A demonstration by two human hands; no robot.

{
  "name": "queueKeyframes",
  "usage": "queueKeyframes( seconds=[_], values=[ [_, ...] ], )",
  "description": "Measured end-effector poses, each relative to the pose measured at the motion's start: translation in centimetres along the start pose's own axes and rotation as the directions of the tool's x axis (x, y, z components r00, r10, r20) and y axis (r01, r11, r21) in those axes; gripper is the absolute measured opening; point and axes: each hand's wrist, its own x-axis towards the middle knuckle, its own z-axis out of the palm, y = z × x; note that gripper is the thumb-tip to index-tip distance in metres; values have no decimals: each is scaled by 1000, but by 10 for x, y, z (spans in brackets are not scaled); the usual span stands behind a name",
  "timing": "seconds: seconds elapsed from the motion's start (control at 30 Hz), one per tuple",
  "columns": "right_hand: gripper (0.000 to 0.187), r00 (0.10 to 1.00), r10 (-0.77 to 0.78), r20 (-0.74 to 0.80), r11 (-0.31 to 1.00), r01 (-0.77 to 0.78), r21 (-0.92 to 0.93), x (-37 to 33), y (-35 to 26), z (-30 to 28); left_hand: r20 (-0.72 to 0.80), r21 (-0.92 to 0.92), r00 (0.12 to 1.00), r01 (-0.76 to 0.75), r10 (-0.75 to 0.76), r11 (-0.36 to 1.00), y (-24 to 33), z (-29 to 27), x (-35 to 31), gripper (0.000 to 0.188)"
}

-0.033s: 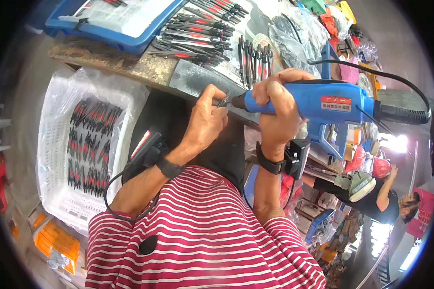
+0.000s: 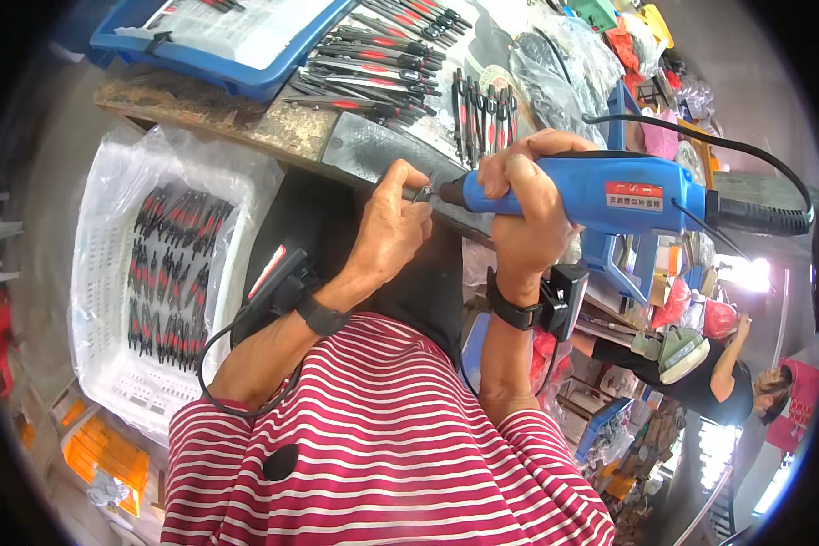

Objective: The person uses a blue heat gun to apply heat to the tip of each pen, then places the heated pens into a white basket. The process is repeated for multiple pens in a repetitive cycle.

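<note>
One right hand (image 2: pixel 530 191) clasping smooth blue tubular tool (image 2: pixel 596 191), left hand (image 2: pixel 389 227) pinching small shiny piece (image 2: pixel 423 194)

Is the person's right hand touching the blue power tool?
Touching. The head view shows the right hand wrapped around the front part of the blue power tool, with no gap between.

Bright light (image 2: pixel 746 272) glares well beyond a worn-edged workbench (image 2: pixel 287 127).

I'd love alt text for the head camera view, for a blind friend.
A person's right hand holds a blue corded power tool, its tip at a small piece pinched in the left hand. Black-and-red pieces lie on a workbench ahead and in a white crate at left.
</note>
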Motion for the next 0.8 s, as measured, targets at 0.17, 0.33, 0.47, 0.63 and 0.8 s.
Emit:
queueKeyframes(
  seconds=[0.17,0.33,0.47,0.63,0.8],
  values=[
    [14,994,-83,66,993,88,-79,-2,6,0,-16,-26,999,52,-52,998,0,1,-1,19],
    [23,989,60,-137,978,-31,209,-3,-1,5,-1,-29,998,64,-64,998,7,5,0,19],
    [22,991,51,-122,985,-30,168,-2,-6,5,7,-39,998,70,-70,997,4,5,0,20],
    [22,998,-50,-39,996,53,66,1,-8,-2,8,20,1000,-14,14,1000,-4,3,0,21],
    [25,993,56,-100,972,-31,235,2,-13,0,12,20,1000,2,-2,1000,-3,2,0,22]
  ],
)
